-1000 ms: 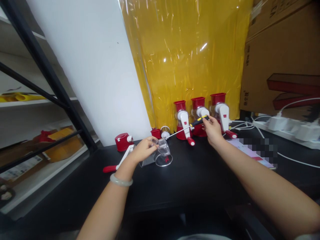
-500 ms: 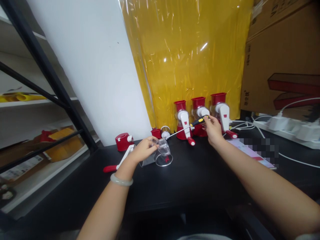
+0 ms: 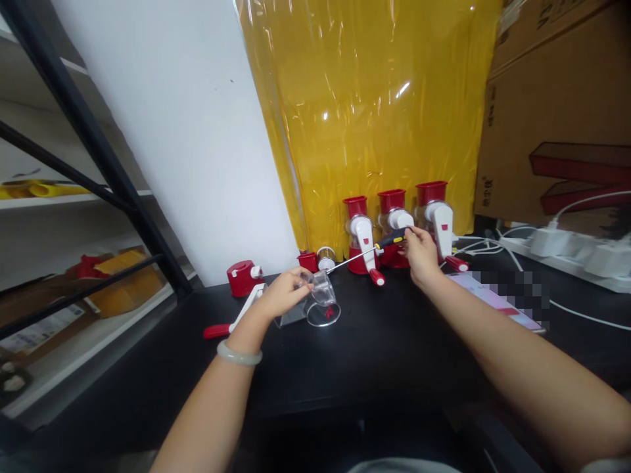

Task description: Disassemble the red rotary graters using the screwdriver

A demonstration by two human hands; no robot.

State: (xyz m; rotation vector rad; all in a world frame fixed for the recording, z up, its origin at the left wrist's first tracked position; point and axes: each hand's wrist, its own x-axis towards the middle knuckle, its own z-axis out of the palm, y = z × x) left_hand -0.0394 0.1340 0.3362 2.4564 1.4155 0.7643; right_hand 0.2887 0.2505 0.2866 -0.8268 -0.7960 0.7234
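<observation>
My left hand (image 3: 288, 292) is closed on a clear plastic grater housing (image 3: 323, 291), tilted over the black table. My right hand (image 3: 419, 253) grips the end of a black and yellow screwdriver (image 3: 392, 239). Its long metal shaft slants down to the left, and the tip meets the upper edge of the clear housing. The round rim of clear plastic (image 3: 323, 322) shows below, with small red pieces seen through it. Left of my left hand lies a white crank with a red handle (image 3: 217, 331). Behind it sits a red grater base (image 3: 242, 278).
Several red and white rotary graters, one of them the right-hand grater (image 3: 438, 220), stand along the yellow sheet (image 3: 374, 98). A metal grating drum (image 3: 326, 257) is near them. On the right are a phone (image 3: 493, 299), a power strip (image 3: 606, 279) and a cardboard box (image 3: 552, 125).
Almost nothing differs. Both hands keep their hold on the housing and the screwdriver; the screwdriver's handle looks slightly turned, and the view has shifted a little.
</observation>
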